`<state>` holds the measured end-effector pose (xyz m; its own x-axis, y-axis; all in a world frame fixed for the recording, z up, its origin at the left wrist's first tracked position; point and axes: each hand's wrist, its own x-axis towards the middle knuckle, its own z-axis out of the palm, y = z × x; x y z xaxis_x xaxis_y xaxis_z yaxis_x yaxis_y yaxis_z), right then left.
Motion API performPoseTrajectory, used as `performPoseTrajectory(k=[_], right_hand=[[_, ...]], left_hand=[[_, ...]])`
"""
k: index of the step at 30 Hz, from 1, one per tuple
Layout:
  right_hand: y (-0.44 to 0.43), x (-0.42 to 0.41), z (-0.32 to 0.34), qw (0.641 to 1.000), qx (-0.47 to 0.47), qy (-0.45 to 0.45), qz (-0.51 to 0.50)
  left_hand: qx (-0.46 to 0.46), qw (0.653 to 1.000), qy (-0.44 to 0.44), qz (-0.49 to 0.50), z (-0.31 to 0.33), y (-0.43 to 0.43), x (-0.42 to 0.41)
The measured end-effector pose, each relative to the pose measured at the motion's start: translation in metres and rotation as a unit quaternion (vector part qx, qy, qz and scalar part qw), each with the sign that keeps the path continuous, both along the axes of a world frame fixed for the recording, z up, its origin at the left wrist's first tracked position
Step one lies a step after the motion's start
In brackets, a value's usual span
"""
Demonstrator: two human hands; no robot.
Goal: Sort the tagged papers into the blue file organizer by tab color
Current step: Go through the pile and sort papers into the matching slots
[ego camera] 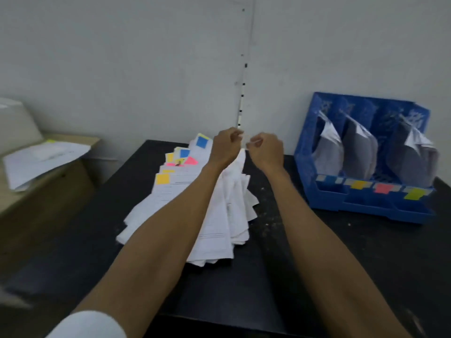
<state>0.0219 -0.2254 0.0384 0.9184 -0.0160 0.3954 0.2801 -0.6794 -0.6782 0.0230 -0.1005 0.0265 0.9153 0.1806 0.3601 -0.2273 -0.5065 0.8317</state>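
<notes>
Lifting one sheet (240, 163) off the pile (219, 235) left of the blue file organizer (361, 206). My left hand (225, 147) and right hand (264, 152) pinch its top edge. Tab hidden; next I read the colour and pick the matching slot.

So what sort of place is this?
Likely an office or filing room: a blue file organizer with colour-labelled slots, a heap of tagged papers on a black table, and a wooden cabinet holding more sheets.

The blue latticed plastic file organizer (366, 208) bears blue, orange, pink and yellow labels (382, 188). The white line-printed paper sheets (214, 240) carry matching square tabs (162, 179). The flat tabletop (244, 284) is black.
</notes>
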Motion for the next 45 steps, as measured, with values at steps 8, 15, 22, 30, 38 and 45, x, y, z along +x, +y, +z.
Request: performPoseTrajectory(k=[8,15,22,30,38,45], right_hand=[[0.09,-0.027,-0.084,0.971,-0.124,0.178,0.102],[0.1,-0.029,-0.084,0.972,-0.136,0.176,0.078],[0.097,-0.029,-0.083,0.973,-0.108,0.19,0.075],[0.093,-0.03,-0.084,0.972,-0.097,0.192,0.093],[0.084,-0.028,-0.077,0.985,-0.011,0.153,0.077],[0.033,-0.019,-0.042,0.912,0.32,0.198,0.161]], left_hand=[[0.209,0.923,0.197,0.256,-0.072,0.132,-0.086],[0.17,0.931,0.128,0.297,-0.089,0.14,-0.099],[0.171,0.927,0.085,0.321,-0.09,0.143,-0.099],[-0.013,0.941,0.064,0.333,-0.09,0.146,-0.103],[-0.071,0.95,-0.066,0.296,-0.063,0.132,-0.088],[-0.242,0.921,-0.149,0.266,0.014,0.086,-0.044]])
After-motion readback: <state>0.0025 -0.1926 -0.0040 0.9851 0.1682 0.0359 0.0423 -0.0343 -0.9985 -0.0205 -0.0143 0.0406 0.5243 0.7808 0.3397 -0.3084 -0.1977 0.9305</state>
